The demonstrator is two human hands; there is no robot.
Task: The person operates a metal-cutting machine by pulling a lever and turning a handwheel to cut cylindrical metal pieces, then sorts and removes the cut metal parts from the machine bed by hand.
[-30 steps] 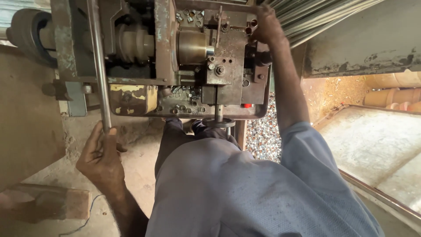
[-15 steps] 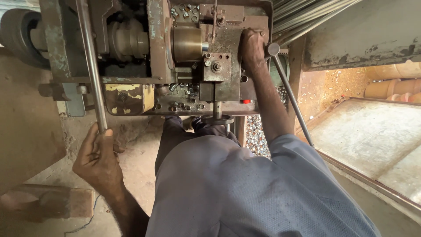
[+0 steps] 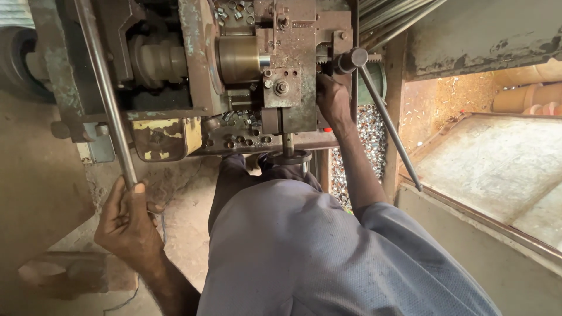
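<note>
Left hand (image 3: 126,225) is clenched around the lower end of a long steel lever (image 3: 105,93) on the left of the worn lathe-type machine (image 3: 234,70). Right hand (image 3: 333,99) rests against the tool slide (image 3: 290,76), just below a knobbed handle (image 3: 380,117); whether it clasps anything cannot be told. Risk: those fingers sit beside the brass-coloured chuck (image 3: 239,58), where a slipped lever could pinch them. Loose metal pieces (image 3: 240,117) may jam travel.
</note>
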